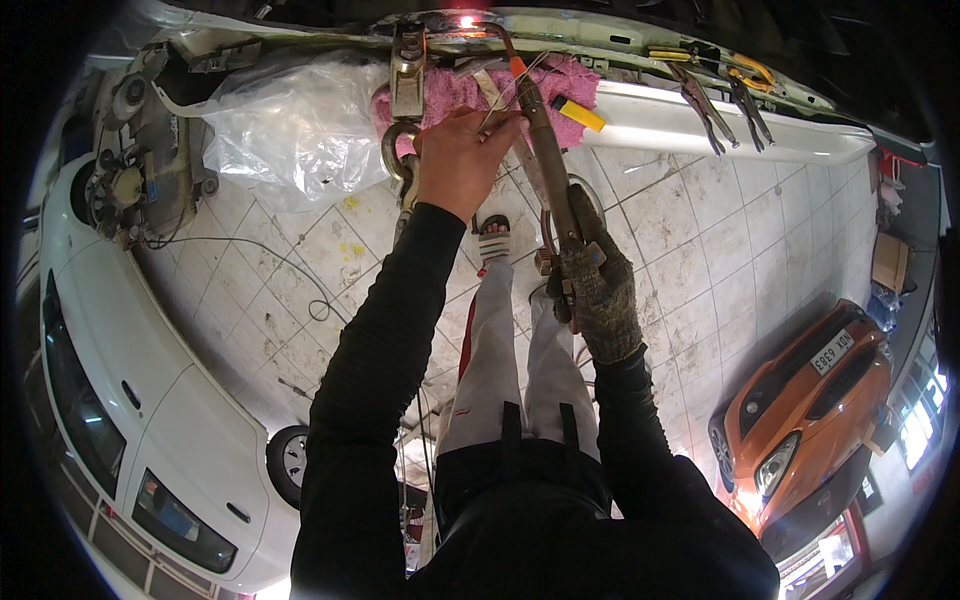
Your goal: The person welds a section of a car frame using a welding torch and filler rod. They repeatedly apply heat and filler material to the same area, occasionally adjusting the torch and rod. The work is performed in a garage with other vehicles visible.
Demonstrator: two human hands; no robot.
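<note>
My gloved right hand (605, 285) is wrapped round the handle of a gas torch (540, 135). The torch's bent copper neck reaches up and left, and a bright red-white glow (467, 21) shows at its tip against the car body's edge. My bare left hand (465, 155) is closed in a pinch on a thin metal wire (512, 98), just left of the torch tube. Beneath them a pink towel (450, 95) lies over the white sill panel (690, 117). A yellow cylinder with a black end (580, 113) rests on the towel.
A metal clamp (407, 75) with a hook (400, 150) hangs left of my left hand. Clear plastic sheeting (300, 135) covers the panel's left part. Locking pliers (703, 108) grip the edge at right. A white car (150, 400) and an orange car (810, 400) flank the tiled floor (690, 230).
</note>
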